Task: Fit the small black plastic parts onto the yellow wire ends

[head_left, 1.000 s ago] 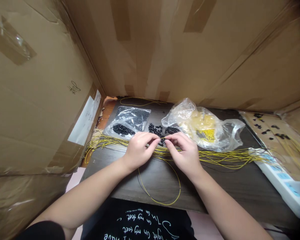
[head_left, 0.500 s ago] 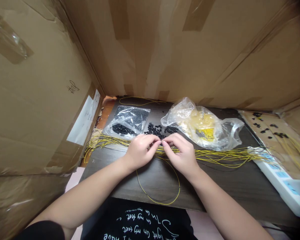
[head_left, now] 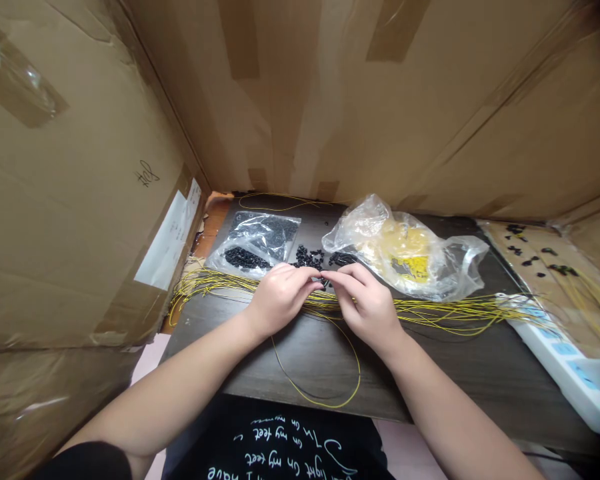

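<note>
My left hand [head_left: 285,297] is closed in a pinch over a bundle of thin yellow and black wires [head_left: 440,310]. A single loop of yellow wire [head_left: 359,377] hangs toward me, one side running up under this hand. My right hand [head_left: 365,303] meets it fingertip to fingertip, its fingers also closed. Whatever lies between the fingertips is too small to tell. Just beyond them, a loose pile of small black parts [head_left: 307,257] lies on the dark table [head_left: 405,380].
A clear bag of black parts [head_left: 263,237] lies at the back left. Right of the pile is a crumpled plastic bag [head_left: 450,260] with yellow pieces. A white power strip [head_left: 565,360] and cardboard with black parts [head_left: 563,270] are at the right. Cardboard walls [head_left: 330,113] surround the table.
My right index fingertip has shifted left and up onto the left fingertips, and the right thumb has dropped back toward me. The wire loop has barely moved.
</note>
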{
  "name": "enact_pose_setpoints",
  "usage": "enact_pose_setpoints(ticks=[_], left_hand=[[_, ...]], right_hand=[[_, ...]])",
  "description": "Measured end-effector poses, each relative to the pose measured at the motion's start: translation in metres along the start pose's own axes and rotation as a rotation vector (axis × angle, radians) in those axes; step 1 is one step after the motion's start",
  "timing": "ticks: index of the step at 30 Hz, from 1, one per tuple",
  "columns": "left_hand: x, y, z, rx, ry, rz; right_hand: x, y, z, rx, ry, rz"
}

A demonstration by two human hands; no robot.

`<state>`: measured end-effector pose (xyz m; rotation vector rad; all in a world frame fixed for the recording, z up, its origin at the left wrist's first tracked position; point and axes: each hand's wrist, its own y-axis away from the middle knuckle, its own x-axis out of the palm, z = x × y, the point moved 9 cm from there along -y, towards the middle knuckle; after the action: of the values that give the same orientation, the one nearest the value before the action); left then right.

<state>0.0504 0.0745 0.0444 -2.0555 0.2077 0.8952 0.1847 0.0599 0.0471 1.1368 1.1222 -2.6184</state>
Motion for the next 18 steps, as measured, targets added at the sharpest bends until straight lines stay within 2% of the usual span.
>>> enact_pose_setpoints(ticks=[3,7,18], left_hand=[[-0.0040,-0.0005,0.0012,-0.014,0.014,-0.026],[-0.0072,-0.0002,0.0003,-0.001,0.018,-0.045],[-0.0045,0.0008,-0.0016,0.023,0.017,-0.028]], right_hand=[[-0.0031,-0.0011,-0.0008,-0.002,0.013,-0.015],[-0.0020,-0.0015,-0.0011,-0.023,0.043,0.028],[0.0023,0.0027,-0.0010,-0.026,0.162,0.036]])
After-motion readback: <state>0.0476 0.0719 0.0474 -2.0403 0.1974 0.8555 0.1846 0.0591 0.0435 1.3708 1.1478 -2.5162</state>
